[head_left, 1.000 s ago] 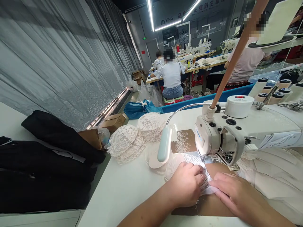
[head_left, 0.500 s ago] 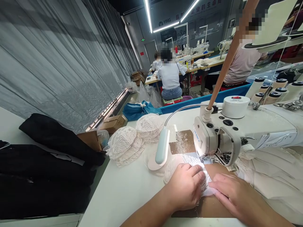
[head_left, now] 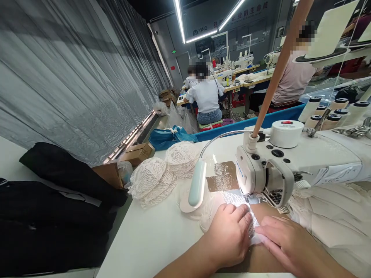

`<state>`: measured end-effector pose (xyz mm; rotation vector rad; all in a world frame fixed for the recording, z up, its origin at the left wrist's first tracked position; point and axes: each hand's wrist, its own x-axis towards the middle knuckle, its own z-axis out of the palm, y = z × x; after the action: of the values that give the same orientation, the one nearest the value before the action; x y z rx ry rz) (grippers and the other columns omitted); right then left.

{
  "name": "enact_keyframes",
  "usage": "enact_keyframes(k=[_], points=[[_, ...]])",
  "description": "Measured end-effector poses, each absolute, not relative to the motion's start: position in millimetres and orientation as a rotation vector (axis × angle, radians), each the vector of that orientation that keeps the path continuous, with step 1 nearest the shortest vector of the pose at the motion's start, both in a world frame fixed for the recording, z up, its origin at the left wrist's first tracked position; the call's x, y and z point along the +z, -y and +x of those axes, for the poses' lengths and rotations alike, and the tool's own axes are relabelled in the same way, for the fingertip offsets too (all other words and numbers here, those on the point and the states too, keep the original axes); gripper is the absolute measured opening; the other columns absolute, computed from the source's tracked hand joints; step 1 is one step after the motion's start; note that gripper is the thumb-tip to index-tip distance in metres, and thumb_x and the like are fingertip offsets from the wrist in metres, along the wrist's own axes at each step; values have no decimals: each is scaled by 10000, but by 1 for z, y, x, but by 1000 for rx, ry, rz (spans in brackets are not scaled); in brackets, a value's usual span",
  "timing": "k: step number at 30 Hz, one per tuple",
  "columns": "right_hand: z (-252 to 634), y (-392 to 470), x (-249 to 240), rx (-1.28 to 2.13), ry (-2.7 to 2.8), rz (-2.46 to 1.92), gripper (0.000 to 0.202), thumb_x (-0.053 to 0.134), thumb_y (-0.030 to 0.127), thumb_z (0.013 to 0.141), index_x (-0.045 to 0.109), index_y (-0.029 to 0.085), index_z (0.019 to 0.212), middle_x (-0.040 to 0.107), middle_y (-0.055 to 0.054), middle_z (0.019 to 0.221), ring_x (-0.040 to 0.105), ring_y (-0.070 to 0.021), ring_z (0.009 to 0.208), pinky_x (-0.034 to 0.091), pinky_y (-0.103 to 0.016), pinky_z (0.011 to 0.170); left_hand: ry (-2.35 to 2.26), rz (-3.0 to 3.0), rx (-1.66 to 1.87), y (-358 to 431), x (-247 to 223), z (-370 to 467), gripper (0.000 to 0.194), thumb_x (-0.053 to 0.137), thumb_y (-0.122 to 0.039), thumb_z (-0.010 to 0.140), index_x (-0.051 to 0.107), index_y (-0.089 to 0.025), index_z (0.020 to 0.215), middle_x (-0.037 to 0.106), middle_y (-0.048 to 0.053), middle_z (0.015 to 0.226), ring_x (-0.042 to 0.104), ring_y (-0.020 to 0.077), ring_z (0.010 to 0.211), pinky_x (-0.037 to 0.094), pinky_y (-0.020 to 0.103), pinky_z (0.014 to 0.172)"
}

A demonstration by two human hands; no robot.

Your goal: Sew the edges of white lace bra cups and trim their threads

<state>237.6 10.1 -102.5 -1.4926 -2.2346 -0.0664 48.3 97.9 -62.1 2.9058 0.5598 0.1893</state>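
A strip of white lace fabric (head_left: 232, 197) runs under the needle area of a white sewing machine (head_left: 249, 170). My left hand (head_left: 232, 231) has its fingers curled and pressed on the lace just in front of the needle. My right hand (head_left: 285, 239) pinches the near edge of the same fabric between thumb and fingers, to the right of my left hand. A small lamp (head_left: 197, 183) on a bendable metal neck lights the work. Under it lies a pale round piece (head_left: 187, 204) with sheer lace around it.
Stacked lace cups (head_left: 147, 175) sit on the white table (head_left: 145, 239) at the left. Cream fabric (head_left: 339, 208) lies at the right, with thread cones (head_left: 332, 120) behind. Black clothing (head_left: 58, 224) is at far left. Seated people (head_left: 205, 94) work further back.
The lace has shifted slightly at the needle, and both hands remain on it. The whole view has moved a little.
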Motion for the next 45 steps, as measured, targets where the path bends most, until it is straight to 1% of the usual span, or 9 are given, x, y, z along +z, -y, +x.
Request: enact_keyframes(k=[4,11,17,23,27,31,36,40,45], points=[[238,-11,-101,-75,2220,-1461,278,422,130,923,572,230,713,585,-3,643,586,-182,568,399,-301,520,-556,2877,212,-101,-63,50,216,477,-223,877,554,-160,1069,590,76,1165,479,210,820,442,349,772],[237,-15,-106,-137,2219,-1500,259,408,125,933,553,233,746,581,-10,673,572,-192,568,345,-314,528,-563,2887,253,-107,-65,53,318,490,-233,872,565,-117,1158,588,122,1227,492,234,853,464,367,807],[238,-13,-111,-31,2266,-1599,238,387,150,961,588,238,867,583,-31,796,550,-200,642,334,-328,592,-481,2910,273,-112,-68,47,415,500,-222,873,523,-129,1277,571,98,1339,500,252,955,434,408,877],[236,-13,-121,1,2234,-1630,250,365,166,966,599,254,955,577,-34,818,544,-219,671,320,-348,619,-530,2888,239,-116,-66,47,455,520,-221,848,523,-158,1299,586,81,1346,502,248,942,416,422,885],[235,-17,-126,-30,2216,-1647,309,304,176,997,594,243,1077,606,-59,883,574,-220,710,363,-356,645,-563,2898,249,-123,-68,49,454,505,-181,841,525,-168,1295,584,70,1356,502,251,969,402,427,908],[235,-18,-123,1,2250,-1671,295,309,194,1000,603,218,1002,620,-91,911,600,-244,765,410,-362,638,-612,2899,277,-128,-70,50,418,505,-143,821,554,-176,1235,608,67,1306,506,244,959,402,418,915],[238,-18,-114,-104,2288,-1581,301,386,154,969,588,197,1190,652,-87,906,633,-238,742,482,-372,627,-681,2881,305,-132,-73,49,382,527,-128,796,578,-185,1171,626,80,1230,521,262,1007,402,420,923],[235,-21,-107,-92,2293,-1552,307,402,151,960,613,180,1181,663,-77,890,656,-226,712,516,-378,614,-701,2865,352,-135,-77,48,393,530,-132,797,577,-197,1181,616,75,1250,517,267,1053,403,431,942],[232,-25,-106,-103,2283,-1550,324,398,191,980,631,125,1195,706,-111,986,685,-222,710,555,-390,608,-762,2839,411,-139,-83,48,402,523,-144,803,584,-188,1198,582,95,1315,497,288,1131,404,461,979]])
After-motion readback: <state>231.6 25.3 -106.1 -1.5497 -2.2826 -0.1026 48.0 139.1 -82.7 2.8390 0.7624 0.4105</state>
